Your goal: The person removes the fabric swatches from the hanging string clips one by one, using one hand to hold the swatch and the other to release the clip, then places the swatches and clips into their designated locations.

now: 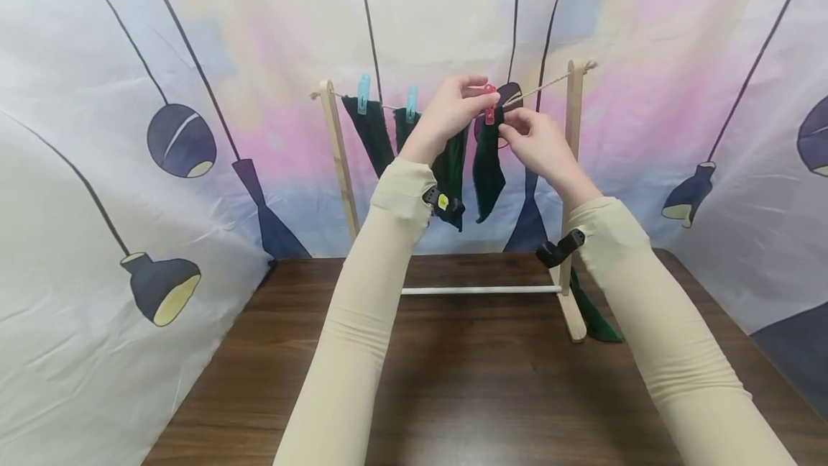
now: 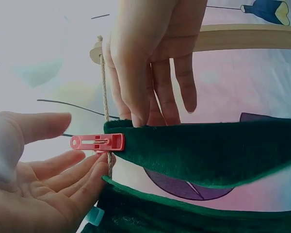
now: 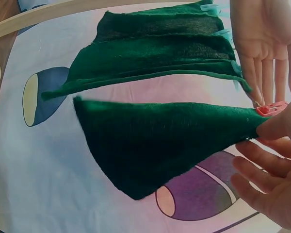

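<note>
A red clothespin [image 1: 489, 113] clips a dark green piece of cloth [image 1: 488, 171] to the thin rope [image 1: 550, 83]. Around the pin, my left hand [image 1: 446, 117] has its thumb and fingers spread; in the left wrist view the thumb stands apart from the red clothespin [image 2: 98, 142], and the fingers lie behind the rope [image 2: 105, 92]. My right hand [image 1: 540, 142] pinches the cloth's top edge just beside the pin, thumb in front in the right wrist view of the cloth [image 3: 160, 141]. To the left, more green cloths [image 1: 369, 131] hang from light blue clothespins [image 1: 364, 94].
Two wooden posts [image 1: 573, 113] carry the rope, with a white rod [image 1: 481, 290] low between them. Another green cloth [image 1: 594, 315] lies by the right foot on the brown table [image 1: 479, 365]. Behind stands a backdrop [image 1: 440, 6] printed with lamps.
</note>
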Demonstrator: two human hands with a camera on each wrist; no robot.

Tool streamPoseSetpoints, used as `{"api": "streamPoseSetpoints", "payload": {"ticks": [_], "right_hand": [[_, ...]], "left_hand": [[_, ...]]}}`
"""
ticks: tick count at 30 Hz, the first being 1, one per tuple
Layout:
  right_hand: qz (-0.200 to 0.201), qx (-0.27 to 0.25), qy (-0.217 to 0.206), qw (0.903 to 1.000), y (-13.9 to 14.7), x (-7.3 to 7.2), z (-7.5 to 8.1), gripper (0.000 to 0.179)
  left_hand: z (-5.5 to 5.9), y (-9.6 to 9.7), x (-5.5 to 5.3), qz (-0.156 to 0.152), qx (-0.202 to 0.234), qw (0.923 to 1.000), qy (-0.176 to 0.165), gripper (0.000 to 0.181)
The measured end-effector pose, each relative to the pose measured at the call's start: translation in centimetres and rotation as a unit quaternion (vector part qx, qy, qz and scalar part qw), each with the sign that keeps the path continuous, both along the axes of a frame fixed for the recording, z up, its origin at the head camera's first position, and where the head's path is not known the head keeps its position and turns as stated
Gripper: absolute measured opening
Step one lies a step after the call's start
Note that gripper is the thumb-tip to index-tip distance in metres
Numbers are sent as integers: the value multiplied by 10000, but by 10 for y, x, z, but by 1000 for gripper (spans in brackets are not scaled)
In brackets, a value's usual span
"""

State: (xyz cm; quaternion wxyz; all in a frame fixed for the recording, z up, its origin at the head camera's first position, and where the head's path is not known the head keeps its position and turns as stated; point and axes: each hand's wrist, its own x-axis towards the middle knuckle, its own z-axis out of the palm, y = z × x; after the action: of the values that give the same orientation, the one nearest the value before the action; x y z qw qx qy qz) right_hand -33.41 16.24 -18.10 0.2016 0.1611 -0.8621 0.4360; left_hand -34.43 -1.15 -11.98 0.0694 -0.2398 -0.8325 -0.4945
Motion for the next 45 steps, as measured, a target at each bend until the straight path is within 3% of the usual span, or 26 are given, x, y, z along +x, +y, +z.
{"api": "streamPoseSetpoints", "payload": {"ticks": [9,19,31,38,45], "right_hand": [[3,80,47,10000,-1,2,-4,39],[-103,15,296,9995,1,6,-3,40],[-296,-177,359,9988,2,14,0,41],[-284,-232,430,9984,2,15,0,39],[-279,-244,455,9983,3,15,2,37]], "left_hand": [[0,-2,-1,-78,154,9998,-95,56],[-3,-3,-1,-268,357,9986,274,43],[-9,2,3,221,248,9950,941,35],[-10,4,5,210,804,9923,919,27],[-11,5,5,248,1434,9841,1015,22]]}}
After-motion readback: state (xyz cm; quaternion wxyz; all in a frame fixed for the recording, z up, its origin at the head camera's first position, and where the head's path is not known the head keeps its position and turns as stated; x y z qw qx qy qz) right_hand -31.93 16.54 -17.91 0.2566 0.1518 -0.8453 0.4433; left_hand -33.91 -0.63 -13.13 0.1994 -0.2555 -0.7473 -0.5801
